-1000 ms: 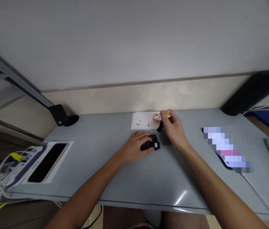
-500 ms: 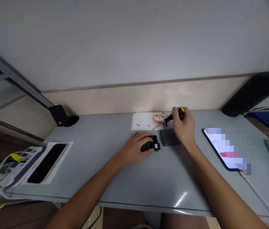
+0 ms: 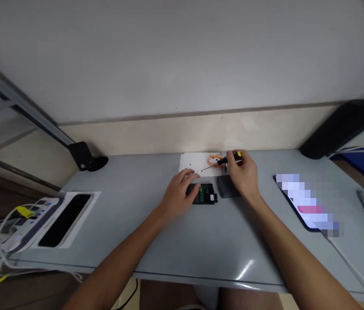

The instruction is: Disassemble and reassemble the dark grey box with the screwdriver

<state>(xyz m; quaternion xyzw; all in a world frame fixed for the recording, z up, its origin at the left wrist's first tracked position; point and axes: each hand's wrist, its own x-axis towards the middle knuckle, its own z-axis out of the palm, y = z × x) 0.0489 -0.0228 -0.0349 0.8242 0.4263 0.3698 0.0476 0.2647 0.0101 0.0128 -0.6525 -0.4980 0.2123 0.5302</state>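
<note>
My right hand [image 3: 245, 174] grips a screwdriver [image 3: 223, 160] with a black handle and a yellow end. Its thin shaft points left and down, the tip close to a small dark screw [image 3: 202, 171] on white paper [image 3: 196, 158]. Whether the tip touches the screw I cannot tell. Fingers spread, my left hand [image 3: 179, 196] hovers over or rests at the left end of an opened black casing with a green circuit board [image 3: 202, 193]; contact is unclear. A dark grey flat cover [image 3: 227, 187] lies just right of the casing, partly behind my right hand.
An orange and white animal-face item [image 3: 214, 160] sits on the paper, with several small screws to its left. A lit phone [image 3: 301, 202] on a cable lies at right. At left are a dark phone [image 3: 65, 220] and a power strip [image 3: 35, 221] with tangled cables.
My left hand has drawn back left and its fingers have lifted, exposing more of the circuit board. My right hand has moved slightly left with the screwdriver, bringing the tip close to a screw.
</note>
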